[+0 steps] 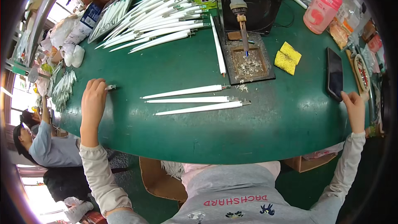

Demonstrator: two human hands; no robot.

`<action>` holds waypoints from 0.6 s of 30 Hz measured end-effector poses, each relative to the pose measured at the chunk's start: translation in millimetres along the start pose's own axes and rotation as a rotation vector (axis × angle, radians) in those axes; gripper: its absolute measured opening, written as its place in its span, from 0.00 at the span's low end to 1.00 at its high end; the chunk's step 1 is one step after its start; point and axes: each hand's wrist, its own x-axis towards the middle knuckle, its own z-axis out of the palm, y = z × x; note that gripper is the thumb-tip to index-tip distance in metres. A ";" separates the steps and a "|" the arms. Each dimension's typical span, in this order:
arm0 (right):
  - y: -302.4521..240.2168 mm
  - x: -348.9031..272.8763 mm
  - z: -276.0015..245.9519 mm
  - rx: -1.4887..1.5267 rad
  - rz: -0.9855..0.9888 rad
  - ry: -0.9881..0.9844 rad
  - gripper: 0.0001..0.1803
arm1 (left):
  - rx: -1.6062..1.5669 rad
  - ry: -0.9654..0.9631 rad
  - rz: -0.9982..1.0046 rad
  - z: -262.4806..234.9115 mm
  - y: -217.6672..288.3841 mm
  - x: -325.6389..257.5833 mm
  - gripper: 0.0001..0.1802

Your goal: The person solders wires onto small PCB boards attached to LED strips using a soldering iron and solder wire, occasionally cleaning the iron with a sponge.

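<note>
My left hand (94,96) is closed at the left of the green table. From its fingers pokes a short piece with a small metallic end (111,87), like the ends of the white sticks; the rest is hidden by the hand. My right hand (354,107) pinches the lower corner of a black phone (335,72) at the right. Three white tapered sticks (190,100) with metal ends lie side by side in the middle. Another white stick (218,45) lies along a soldering stand, where a soldering iron (241,18) points down over a scrap tray (251,74).
A large pile of white sticks (161,18) lies at the back, near a filled tray (112,16). Yellow sponges (287,58), a pink bottle (323,5) and a black fan-like frame (265,10) stand around the soldering stand. Another person (45,141) sits at the left.
</note>
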 end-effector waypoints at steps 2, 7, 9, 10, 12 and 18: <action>-9.1 -11.3 -8.0 -0.020 -0.110 0.052 0.11 | -0.168 0.172 -0.007 -14.7 24.1 5.6 0.08; -132.5 -46.1 28.7 0.543 -0.313 -0.545 0.06 | -0.622 0.057 0.161 -59.4 107.4 38.8 0.12; -165.1 -46.0 46.4 0.384 -0.760 -0.621 0.07 | -0.917 -0.082 0.288 -76.1 133.7 48.3 0.15; -178.5 -46.0 52.9 0.356 -0.800 -0.661 0.08 | -1.010 -0.161 0.335 -80.9 145.7 57.0 0.16; -202.2 -46.4 62.3 0.329 -0.830 -0.701 0.09 | -1.175 -0.273 0.400 -86.6 163.4 70.4 0.17; -211.8 -36.4 78.7 0.670 -0.457 -0.948 0.09 | -1.296 -0.369 0.387 -81.1 190.8 85.7 0.12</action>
